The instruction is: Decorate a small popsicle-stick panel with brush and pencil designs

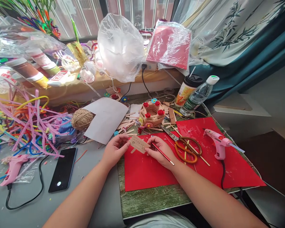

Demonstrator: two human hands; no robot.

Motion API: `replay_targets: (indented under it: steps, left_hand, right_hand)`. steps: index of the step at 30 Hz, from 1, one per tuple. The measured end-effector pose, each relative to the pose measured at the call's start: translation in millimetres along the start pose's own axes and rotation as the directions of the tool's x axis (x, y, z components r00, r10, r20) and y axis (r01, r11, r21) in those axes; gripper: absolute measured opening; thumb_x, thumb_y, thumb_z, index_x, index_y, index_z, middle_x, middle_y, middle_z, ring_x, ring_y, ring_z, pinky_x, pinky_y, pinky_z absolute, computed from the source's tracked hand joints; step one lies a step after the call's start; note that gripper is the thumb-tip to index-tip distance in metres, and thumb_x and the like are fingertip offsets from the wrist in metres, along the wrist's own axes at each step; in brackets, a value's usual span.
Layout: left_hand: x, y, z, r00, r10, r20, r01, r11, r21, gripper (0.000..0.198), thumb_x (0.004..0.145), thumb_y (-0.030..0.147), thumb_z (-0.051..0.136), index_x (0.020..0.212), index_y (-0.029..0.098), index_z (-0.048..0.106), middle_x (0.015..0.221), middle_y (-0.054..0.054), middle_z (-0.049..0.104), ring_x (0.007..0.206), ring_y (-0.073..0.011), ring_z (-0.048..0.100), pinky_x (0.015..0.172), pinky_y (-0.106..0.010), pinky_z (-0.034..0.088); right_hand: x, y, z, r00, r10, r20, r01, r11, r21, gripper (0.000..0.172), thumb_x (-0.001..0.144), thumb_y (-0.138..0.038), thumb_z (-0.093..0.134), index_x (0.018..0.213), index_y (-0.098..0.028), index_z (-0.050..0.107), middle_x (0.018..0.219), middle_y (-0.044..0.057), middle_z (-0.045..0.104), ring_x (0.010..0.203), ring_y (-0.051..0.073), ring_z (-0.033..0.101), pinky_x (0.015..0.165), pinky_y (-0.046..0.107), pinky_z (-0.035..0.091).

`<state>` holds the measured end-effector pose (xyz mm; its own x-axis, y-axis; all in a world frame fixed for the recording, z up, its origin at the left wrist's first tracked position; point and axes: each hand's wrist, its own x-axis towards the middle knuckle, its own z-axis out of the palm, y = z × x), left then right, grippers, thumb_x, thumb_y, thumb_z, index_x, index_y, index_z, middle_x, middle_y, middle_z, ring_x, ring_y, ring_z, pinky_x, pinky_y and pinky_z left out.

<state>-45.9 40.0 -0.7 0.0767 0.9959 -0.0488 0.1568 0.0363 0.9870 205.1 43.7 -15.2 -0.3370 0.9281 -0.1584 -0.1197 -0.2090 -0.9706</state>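
Note:
A small craft-stick sign [139,144] with dark writing and small drawn stars is held above the red sheet [152,177]. My left hand [117,148] pinches its left end between thumb and fingers. At its right end, my right hand [160,151] grips the sign with the thumb, and a red pencil [163,154] lies along the same hand, its eraser end toward me. Beyond the hands sits a twine-wrapped ring-shaped basket [152,116] decorated with red, blue and yellow flowers. Scissors [186,145] with brown handles lie just right of my right hand.
A pink glue gun [219,144] stands on the red sheet at right; another glue gun [16,167] lies at left near a phone [63,170]. Pipe cleaners [26,120], a twine ball [82,119] and white paper [106,118] crowd the left. A water bottle [198,96] and cup [187,90] stand behind.

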Motion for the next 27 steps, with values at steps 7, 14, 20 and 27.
replay_targets:
  steps: [7,14,20,27]
  left_hand:
    - [0.3,-1.7,-2.5,0.999,-0.001,0.034,0.0,1.0,0.031,0.035,0.092,0.052,0.072,0.111,0.022,0.07,0.105,-0.008,0.074,0.095,-0.0216,0.069,0.088,-0.036,0.057]
    - [-0.8,-0.1,-4.5,0.989,-0.045,0.142,0.01,0.971,0.239,0.031,0.094,0.051,0.066,0.089,0.022,0.073,0.078,-0.001,0.07,0.071,-0.017,0.061,0.067,-0.028,0.048]
    - [-1.4,5.5,-3.3,0.991,-0.022,0.135,-0.04,0.897,0.44,0.035,0.096,0.045,0.063,0.071,0.021,0.059,0.066,0.003,0.057,0.065,-0.0136,0.049,0.064,-0.026,0.038]
    - [-0.3,4.6,0.7,0.993,0.037,0.114,-0.094,0.833,0.545,0.02,0.097,0.039,0.058,0.091,0.023,0.067,0.075,0.001,0.065,0.069,-0.0157,0.057,0.065,-0.028,0.043]
  right_hand:
    - [-0.3,-0.7,1.7,0.999,0.014,-0.053,-0.013,1.0,0.021,0.033,0.082,-0.041,0.082,0.099,-0.024,0.06,0.088,0.0,0.068,0.069,0.017,0.068,0.066,0.031,0.058]
    - [-1.4,2.3,0.3,0.999,-0.051,-0.015,0.049,0.995,-0.087,0.021,0.089,-0.036,0.076,0.103,-0.022,0.069,0.09,0.002,0.069,0.075,0.017,0.066,0.071,0.031,0.055]
    - [-5.2,3.3,-0.6,0.936,-0.301,-0.181,0.262,0.941,-0.214,0.028,0.101,-0.041,0.064,0.124,-0.026,0.069,0.107,0.006,0.072,0.097,0.022,0.069,0.09,0.037,0.056]
    - [-9.2,4.3,-8.5,0.965,-0.221,-0.14,0.177,0.945,-0.275,0.03,0.107,-0.051,0.054,0.106,-0.026,0.071,0.081,0.003,0.067,0.074,0.02,0.063,0.071,0.034,0.054]
